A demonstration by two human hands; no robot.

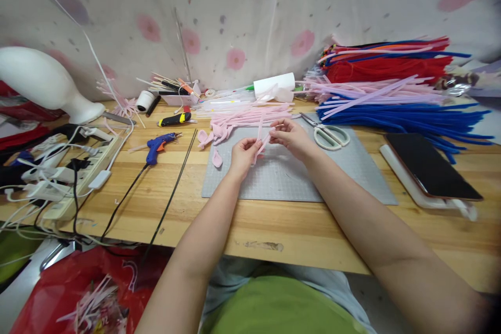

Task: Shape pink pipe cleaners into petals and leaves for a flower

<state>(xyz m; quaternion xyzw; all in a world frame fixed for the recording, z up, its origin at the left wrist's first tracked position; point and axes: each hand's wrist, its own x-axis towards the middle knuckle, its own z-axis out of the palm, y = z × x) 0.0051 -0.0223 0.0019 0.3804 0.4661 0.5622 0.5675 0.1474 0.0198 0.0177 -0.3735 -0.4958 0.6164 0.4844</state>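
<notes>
Above the grey cutting mat [285, 182], my left hand [245, 156] pinches a pale pink pipe cleaner [260, 128] that is bent, with one end pointing up. The fingers of my right hand [289, 137] are closed on another stretch of the same pink stem, just to the right. Left of my hands, several pink petal shapes [217, 157] made of pipe cleaner lie at the mat's edge. A bundle of loose pink pipe cleaners [254, 115] lies behind them. Scissors with pale green handles [332, 137] rest on the mat beyond my right wrist.
A blue glue gun [156, 147], a yellow-black utility knife [175, 119] and a dark thin rod [174, 188] lie left. Blue pipe cleaners [403, 120] and a phone [432, 166] are at right. A power strip [84, 177] with cables stands far left, above a red bag [50, 292].
</notes>
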